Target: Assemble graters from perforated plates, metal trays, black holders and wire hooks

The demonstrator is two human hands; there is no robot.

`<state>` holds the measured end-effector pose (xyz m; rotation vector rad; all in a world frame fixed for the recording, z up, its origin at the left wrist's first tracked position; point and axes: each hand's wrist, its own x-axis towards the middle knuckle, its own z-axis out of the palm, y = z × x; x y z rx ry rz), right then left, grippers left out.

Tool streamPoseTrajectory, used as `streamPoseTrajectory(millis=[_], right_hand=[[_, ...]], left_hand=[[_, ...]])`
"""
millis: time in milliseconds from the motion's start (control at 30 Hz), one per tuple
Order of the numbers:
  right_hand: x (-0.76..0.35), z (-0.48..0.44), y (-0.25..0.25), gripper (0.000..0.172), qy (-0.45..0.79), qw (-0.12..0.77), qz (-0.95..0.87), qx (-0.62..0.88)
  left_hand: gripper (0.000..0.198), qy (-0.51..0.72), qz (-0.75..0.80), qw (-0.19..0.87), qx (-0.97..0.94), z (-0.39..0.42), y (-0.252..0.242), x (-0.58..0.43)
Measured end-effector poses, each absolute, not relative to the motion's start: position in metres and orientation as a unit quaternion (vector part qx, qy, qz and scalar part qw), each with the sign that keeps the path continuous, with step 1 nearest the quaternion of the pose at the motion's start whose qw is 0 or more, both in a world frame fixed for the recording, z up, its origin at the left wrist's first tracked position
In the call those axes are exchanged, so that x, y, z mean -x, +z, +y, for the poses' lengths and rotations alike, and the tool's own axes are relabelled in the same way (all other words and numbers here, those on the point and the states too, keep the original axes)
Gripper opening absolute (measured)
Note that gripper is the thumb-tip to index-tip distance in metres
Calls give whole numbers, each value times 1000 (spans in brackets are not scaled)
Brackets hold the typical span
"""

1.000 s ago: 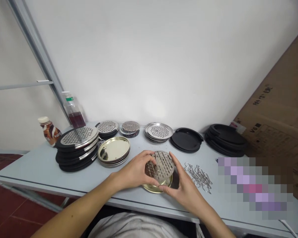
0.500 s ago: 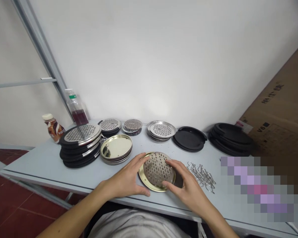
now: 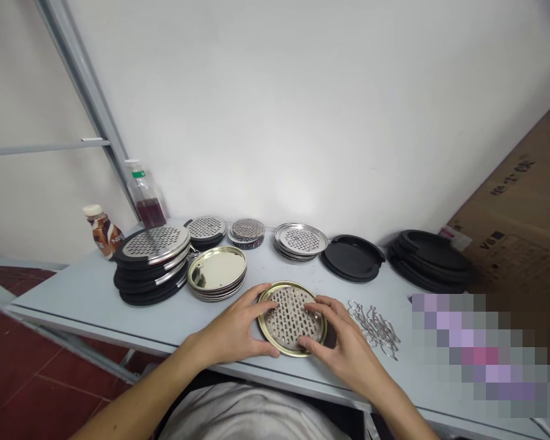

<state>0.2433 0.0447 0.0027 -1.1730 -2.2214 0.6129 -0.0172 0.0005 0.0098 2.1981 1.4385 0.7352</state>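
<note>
A perforated grey metal disc (image 3: 289, 318) lies inside a shallow gold-coloured round tray (image 3: 288, 352) near the table's front edge. My left hand (image 3: 238, 327) curves around the tray's left side, its thumb at the front rim and a fingertip at the disc's left edge. My right hand (image 3: 341, 336) grips the disc's right side, thumb at the front and fingers bent over the tray rim. Just right of that hand lies a heap of thin metal wire hooks (image 3: 374, 330). A stack of gold trays (image 3: 217, 269) stands to the left.
Black-rimmed grater plates (image 3: 151, 269) are stacked at left, near a brown bottle (image 3: 103, 232) and a bottle of red liquid (image 3: 150, 211). Along the wall are perforated discs (image 3: 248, 228), silver perforated lids (image 3: 301, 239) and black rings (image 3: 352, 258), (image 3: 431, 260). A cardboard box (image 3: 522, 244) stands right.
The perforated disc has gone from lying tilted across the tray's rim to sitting down inside it. My hands stay in nearly the same place; the view has shifted slightly.
</note>
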Motion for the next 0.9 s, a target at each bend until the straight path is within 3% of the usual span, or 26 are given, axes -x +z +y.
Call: streamPoseTrajectory(millis=[433,633,900], right_hand=[[-240,43,5,45,219,272,-841,413],[-241,46,-3,50,189,308,-834,417],[-237,43,0,60,208,268,-855,392]], left_hand=[[83,256,519,201,-791,-4,16,15],[81,255,519,203,-790,-4,20,13],[79,253,507,184,-803,-2,20,11]])
